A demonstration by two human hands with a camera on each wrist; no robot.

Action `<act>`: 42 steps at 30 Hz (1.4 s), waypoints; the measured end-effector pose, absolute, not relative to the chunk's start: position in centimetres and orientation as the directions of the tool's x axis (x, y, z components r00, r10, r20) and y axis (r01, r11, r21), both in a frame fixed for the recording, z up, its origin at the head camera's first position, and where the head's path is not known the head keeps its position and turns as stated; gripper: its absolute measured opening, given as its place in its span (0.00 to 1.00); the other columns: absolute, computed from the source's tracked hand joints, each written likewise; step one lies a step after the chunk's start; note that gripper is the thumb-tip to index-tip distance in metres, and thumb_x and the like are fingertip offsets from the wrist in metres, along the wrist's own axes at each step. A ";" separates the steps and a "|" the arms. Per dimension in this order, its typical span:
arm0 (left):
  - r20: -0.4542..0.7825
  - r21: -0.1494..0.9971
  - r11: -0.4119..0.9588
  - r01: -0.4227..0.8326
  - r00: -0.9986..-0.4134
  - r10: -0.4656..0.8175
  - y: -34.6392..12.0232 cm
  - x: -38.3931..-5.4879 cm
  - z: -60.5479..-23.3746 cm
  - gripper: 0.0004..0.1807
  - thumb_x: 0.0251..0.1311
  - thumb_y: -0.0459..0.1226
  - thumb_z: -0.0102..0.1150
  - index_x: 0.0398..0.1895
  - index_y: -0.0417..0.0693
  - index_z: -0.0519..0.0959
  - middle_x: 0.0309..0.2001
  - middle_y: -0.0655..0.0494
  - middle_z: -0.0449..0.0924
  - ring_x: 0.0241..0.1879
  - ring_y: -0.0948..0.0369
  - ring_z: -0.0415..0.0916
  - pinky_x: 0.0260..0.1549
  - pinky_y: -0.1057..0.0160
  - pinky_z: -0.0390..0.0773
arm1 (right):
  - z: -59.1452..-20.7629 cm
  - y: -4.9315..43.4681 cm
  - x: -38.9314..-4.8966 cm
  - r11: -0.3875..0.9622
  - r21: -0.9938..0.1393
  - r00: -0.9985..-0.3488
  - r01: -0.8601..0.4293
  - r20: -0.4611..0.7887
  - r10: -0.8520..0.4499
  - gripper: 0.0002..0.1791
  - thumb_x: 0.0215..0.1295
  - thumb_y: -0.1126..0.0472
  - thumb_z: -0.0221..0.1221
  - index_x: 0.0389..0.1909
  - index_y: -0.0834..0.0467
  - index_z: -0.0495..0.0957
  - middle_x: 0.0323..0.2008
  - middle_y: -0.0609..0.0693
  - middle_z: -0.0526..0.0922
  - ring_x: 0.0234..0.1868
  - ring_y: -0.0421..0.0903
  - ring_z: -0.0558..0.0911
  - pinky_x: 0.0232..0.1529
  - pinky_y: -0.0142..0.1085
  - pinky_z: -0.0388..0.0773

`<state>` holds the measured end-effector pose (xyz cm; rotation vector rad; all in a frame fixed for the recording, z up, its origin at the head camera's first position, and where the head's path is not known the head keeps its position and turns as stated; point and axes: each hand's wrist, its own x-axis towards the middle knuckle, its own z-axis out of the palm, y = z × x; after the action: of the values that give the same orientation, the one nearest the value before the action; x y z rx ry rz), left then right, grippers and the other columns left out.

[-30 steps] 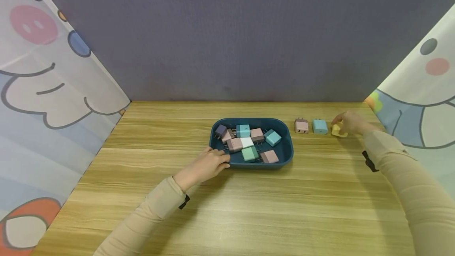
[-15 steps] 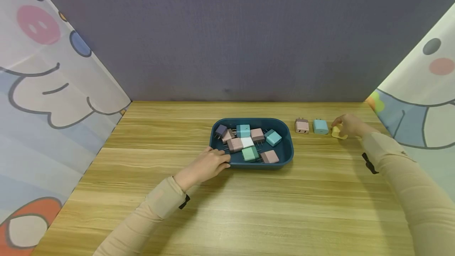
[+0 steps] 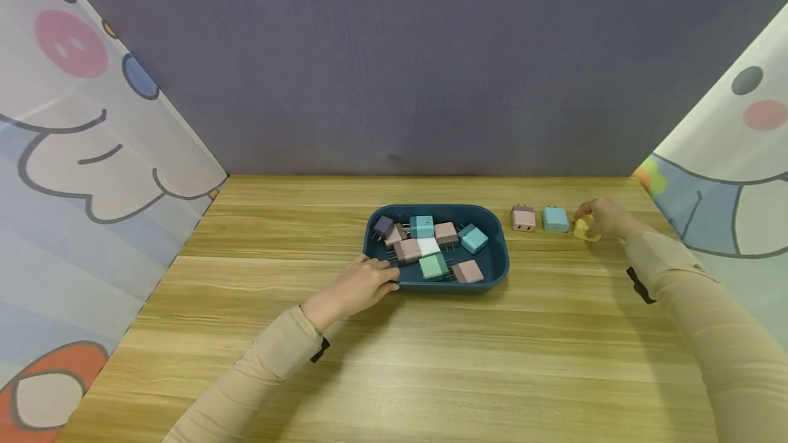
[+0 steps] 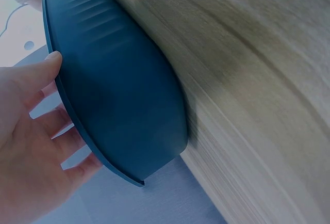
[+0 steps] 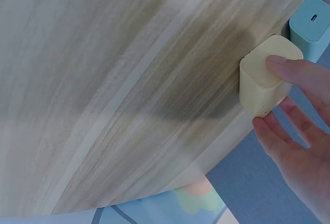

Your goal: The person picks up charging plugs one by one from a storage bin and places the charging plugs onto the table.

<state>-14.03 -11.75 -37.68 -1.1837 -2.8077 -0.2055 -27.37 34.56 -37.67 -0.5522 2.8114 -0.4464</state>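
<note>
Clearly, both arms (image 3: 692, 310) reach forward above the wooden table (image 3: 468, 374).
The dark blue bin (image 3: 443, 288) is gripped at its near-left rim by the left hand (image 3: 356, 286), thumb outside; the right hand (image 3: 607, 216), thumb on top, pinches a pale yellow plug charger (image 5: 258, 74), smooth and rounded, just right of a light blue charger (image 3: 555, 220).

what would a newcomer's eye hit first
Probably the dark blue tray of jumbled plug chargers near centre, its rim gripped by the left hand. Next, the yellow charger, last in a row of three at right, pinched by the right hand. Large cartoon prints flank the wooden table.
</note>
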 end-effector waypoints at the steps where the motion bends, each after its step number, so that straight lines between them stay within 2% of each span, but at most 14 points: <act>1: 0.130 0.092 0.692 0.716 -0.697 0.705 -11.8 -14.0 -37.7 0.04 0.59 0.42 0.53 0.30 0.53 0.74 0.27 0.61 0.73 0.27 0.65 0.69 0.30 0.66 0.59 | -37.7 34.5 -27.4 0.883 -0.341 -0.900 -0.324 -0.177 -0.399 0.20 0.34 0.76 0.62 0.36 0.74 0.74 0.41 0.75 0.72 0.42 0.71 0.69 0.40 0.55 0.68; 9: 0.126 0.105 0.692 0.714 -0.700 0.703 -11.8 -14.0 -37.7 0.04 0.59 0.42 0.53 0.30 0.54 0.73 0.27 0.61 0.73 0.27 0.65 0.69 0.30 0.65 0.59 | -37.6 34.4 -27.2 0.885 -0.343 -0.900 -0.314 -0.191 -0.393 0.22 0.35 0.76 0.62 0.37 0.75 0.72 0.42 0.76 0.70 0.43 0.72 0.69 0.42 0.55 0.67; 14: 0.122 0.107 0.692 0.713 -0.701 0.703 -11.8 -14.0 -37.7 0.04 0.59 0.42 0.52 0.30 0.54 0.72 0.27 0.61 0.72 0.27 0.65 0.68 0.30 0.64 0.59 | -37.0 34.5 -27.1 0.875 -0.363 -0.893 -0.321 -0.191 -0.407 0.24 0.36 0.75 0.62 0.40 0.76 0.71 0.41 0.76 0.70 0.42 0.71 0.69 0.39 0.55 0.68; 20: 0.130 0.107 0.685 0.720 -0.694 0.709 -11.8 -14.0 -37.7 0.04 0.59 0.42 0.53 0.30 0.53 0.73 0.27 0.61 0.73 0.27 0.64 0.68 0.30 0.64 0.59 | -35.9 34.1 -27.2 0.873 -0.319 -0.884 -0.370 -0.167 -0.436 0.23 0.37 0.75 0.62 0.40 0.76 0.70 0.39 0.76 0.71 0.40 0.71 0.71 0.36 0.54 0.70; 26: 0.141 0.097 0.678 0.729 -0.684 0.715 -11.9 -14.1 -37.7 0.04 0.59 0.42 0.53 0.30 0.53 0.73 0.27 0.61 0.73 0.26 0.65 0.68 0.30 0.65 0.59 | -34.8 33.1 -27.0 0.879 -0.277 -0.873 -0.387 -0.195 -0.446 0.22 0.42 0.76 0.59 0.43 0.77 0.68 0.43 0.75 0.70 0.40 0.69 0.72 0.36 0.52 0.71; 31: 0.141 0.098 0.676 0.730 -0.683 0.717 -11.8 -14.1 -37.6 0.04 0.59 0.42 0.53 0.29 0.53 0.73 0.27 0.61 0.72 0.26 0.64 0.68 0.30 0.64 0.60 | -33.9 32.1 -26.8 0.879 -0.225 -0.862 -0.420 -0.205 -0.464 0.21 0.45 0.75 0.59 0.44 0.76 0.69 0.44 0.74 0.71 0.42 0.68 0.72 0.38 0.52 0.70; 42: 0.144 0.095 0.678 0.729 -0.684 0.716 -11.8 -14.1 -37.5 0.05 0.58 0.42 0.53 0.30 0.52 0.73 0.27 0.60 0.73 0.26 0.63 0.69 0.30 0.63 0.61 | -32.1 29.9 -26.3 0.882 -0.217 -0.853 -0.418 -0.242 -0.463 0.20 0.51 0.71 0.58 0.46 0.75 0.69 0.47 0.73 0.70 0.46 0.68 0.70 0.42 0.53 0.68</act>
<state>-14.12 -11.78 -37.50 -1.2044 -2.7894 -0.2203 -26.33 29.94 -32.07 -0.6613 2.7637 -0.2262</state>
